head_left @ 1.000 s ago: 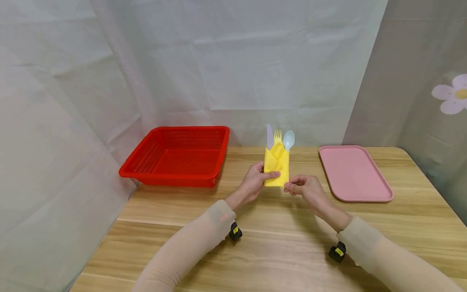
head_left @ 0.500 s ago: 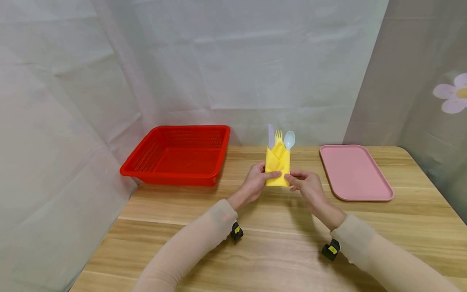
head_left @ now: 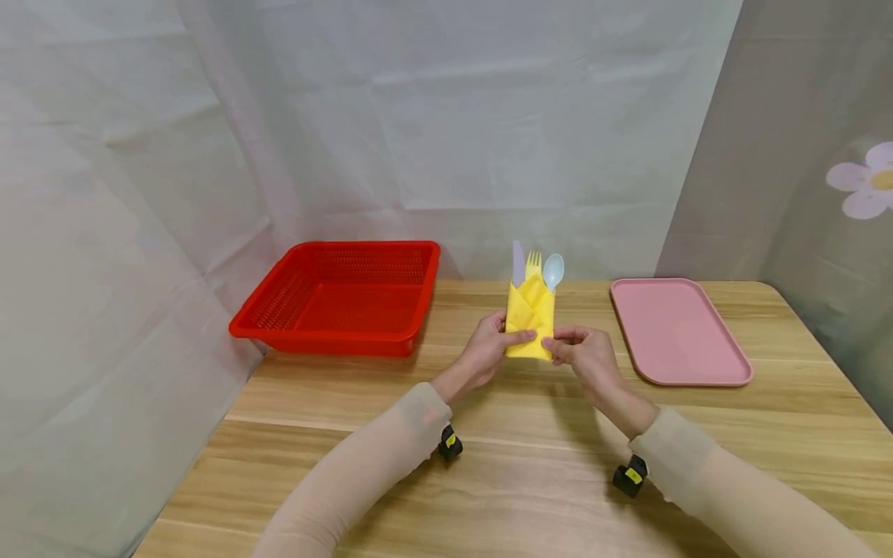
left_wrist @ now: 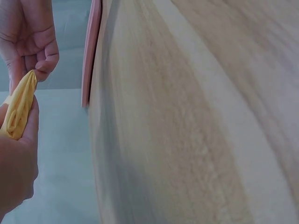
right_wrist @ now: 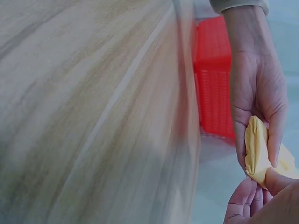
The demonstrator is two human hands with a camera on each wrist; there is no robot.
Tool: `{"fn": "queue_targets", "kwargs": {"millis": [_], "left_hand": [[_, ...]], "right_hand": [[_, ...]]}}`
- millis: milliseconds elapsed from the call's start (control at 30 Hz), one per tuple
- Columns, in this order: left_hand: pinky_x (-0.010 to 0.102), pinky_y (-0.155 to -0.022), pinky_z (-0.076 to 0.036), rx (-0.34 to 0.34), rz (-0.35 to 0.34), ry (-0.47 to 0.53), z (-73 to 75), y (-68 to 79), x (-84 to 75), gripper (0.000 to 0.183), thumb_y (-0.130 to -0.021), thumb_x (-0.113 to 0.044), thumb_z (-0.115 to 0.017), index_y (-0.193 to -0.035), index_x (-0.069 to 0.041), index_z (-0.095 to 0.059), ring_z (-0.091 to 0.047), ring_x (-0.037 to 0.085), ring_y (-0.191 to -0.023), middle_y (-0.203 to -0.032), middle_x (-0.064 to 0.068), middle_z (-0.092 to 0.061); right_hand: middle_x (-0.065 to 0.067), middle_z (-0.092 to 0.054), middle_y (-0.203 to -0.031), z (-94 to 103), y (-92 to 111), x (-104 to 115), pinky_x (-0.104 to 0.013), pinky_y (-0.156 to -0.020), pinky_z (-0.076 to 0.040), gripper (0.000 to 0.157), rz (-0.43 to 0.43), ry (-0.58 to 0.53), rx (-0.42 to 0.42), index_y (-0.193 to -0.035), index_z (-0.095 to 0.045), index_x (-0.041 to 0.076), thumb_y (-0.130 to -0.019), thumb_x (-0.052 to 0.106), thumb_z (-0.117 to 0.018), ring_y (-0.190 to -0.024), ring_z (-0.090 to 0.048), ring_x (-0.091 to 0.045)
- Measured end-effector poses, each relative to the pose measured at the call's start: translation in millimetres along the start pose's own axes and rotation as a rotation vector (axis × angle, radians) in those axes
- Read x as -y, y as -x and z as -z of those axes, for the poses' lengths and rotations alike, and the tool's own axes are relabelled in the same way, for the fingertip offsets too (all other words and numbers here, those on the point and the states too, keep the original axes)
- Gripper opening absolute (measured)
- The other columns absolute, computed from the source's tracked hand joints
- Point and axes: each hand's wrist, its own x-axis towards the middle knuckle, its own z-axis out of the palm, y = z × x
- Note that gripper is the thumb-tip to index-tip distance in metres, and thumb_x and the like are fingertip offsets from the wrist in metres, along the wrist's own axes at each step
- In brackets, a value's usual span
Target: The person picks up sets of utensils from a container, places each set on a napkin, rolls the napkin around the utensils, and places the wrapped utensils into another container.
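A folded yellow napkin (head_left: 529,310) forms a pouch, held upright above the table in the head view. From its top stick out a lilac knife (head_left: 518,263), a pale yellow fork (head_left: 533,263) and a light blue spoon (head_left: 553,271). My left hand (head_left: 486,346) grips the pouch from the left, thumb across its front. At the lower right edge my right hand (head_left: 589,360) pinches the napkin between thumb and fingers. The left wrist view shows the pouch's folded bottom edge (left_wrist: 21,105); the cutlery is hidden there.
A red perforated basket (head_left: 356,337) stands at the table's back left. The pink tray (head_left: 680,329) lies at the back right of the wooden table (head_left: 530,480). Pale cloth (head_left: 474,116) hangs behind the table.
My right hand has moved a little up and left, its thumb shifting from the pouch's lower corner onto its front edge. The left hand keeps its grip almost in place.
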Motion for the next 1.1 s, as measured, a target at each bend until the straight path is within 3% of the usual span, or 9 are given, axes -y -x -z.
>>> {"fn": "queue_targets", "kwargs": {"millis": [367, 733, 1100], "left_hand": [[0.038, -0.099, -0.057, 0.045, 0.010, 0.017, 3.5, 0.3, -1.9, 0.047, -0.098, 0.003, -0.067, -0.143, 0.004, -0.053, -0.067, 0.022, -0.114, -0.136, 0.019, -0.064], [0.037, -0.097, -0.058, 0.033, 0.008, 0.057, 3.3, 2.2, -1.4, 0.044, -0.099, 0.002, -0.066, -0.142, 0.004, -0.054, -0.068, 0.023, -0.113, -0.134, 0.019, -0.065], [0.038, -0.099, -0.057, 0.022, -0.005, 0.065, 4.8, 2.4, -1.8, 0.044, -0.099, 0.004, -0.066, -0.142, 0.005, -0.054, -0.067, 0.022, -0.112, -0.132, 0.019, -0.065]], "right_hand": [[0.004, -0.067, -0.077, -1.4, -1.5, 0.9, -0.022, -0.064, -0.056, 0.026, -0.002, -0.006, -0.024, -0.114, -0.065, -0.015, -0.097, 0.004, -0.073, -0.067, -0.061, -0.008], [0.005, -0.067, -0.075, -1.9, -1.8, -1.0, -0.023, -0.064, -0.056, 0.022, 0.003, -0.052, -0.010, -0.111, -0.065, -0.014, -0.097, 0.001, -0.072, -0.067, -0.061, -0.008], [0.004, -0.068, -0.078, -4.0, -2.9, 2.4, -0.027, -0.066, -0.057, 0.027, 0.004, 0.003, -0.018, -0.113, -0.066, -0.013, -0.096, 0.006, -0.075, -0.069, -0.062, -0.009]]}}
